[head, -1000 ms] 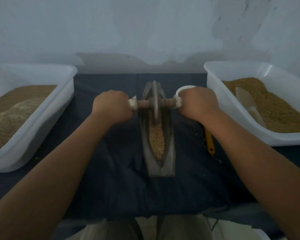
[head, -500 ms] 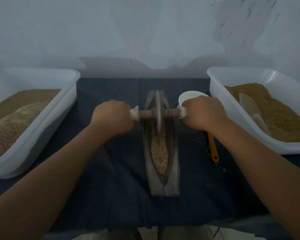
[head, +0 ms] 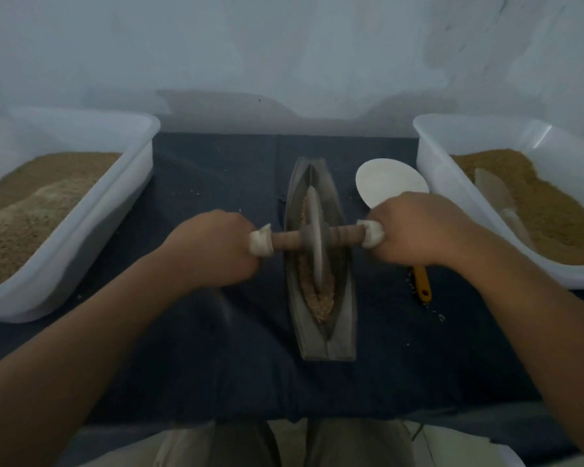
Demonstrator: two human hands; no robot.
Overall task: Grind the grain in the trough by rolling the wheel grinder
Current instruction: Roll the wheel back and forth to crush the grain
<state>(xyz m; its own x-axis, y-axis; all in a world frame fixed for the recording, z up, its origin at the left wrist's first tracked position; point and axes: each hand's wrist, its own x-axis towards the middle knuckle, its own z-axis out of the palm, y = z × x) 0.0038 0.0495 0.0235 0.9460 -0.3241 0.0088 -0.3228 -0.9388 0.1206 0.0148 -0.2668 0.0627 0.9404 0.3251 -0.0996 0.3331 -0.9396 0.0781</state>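
- Tub (head: 91, 237) of white plastic stands at the left on the table's dark cloth (head: 216, 365), heaped with fine tan meal.
- Left grip (head: 213, 251), a bare hand, is curled tight round the axle's left end, where white wrapping shows.
- Wheel grinder (head: 314, 237), a thin grey disc on a turned wooden axle, stands upright in the boat-shaped grey trough (head: 346, 315), midway between both grips; coarse grain (head: 322, 299) lies along the groove, mostly nearer the person.
- Right grip (head: 415, 230) is closed fully round the axle's wrapped right end.
- Round white ladle (head: 388, 183) with a yellow handle lies partly under that hand.
- Second tub (head: 449, 203) holds brown grain and a translucent scoop (head: 496, 193).
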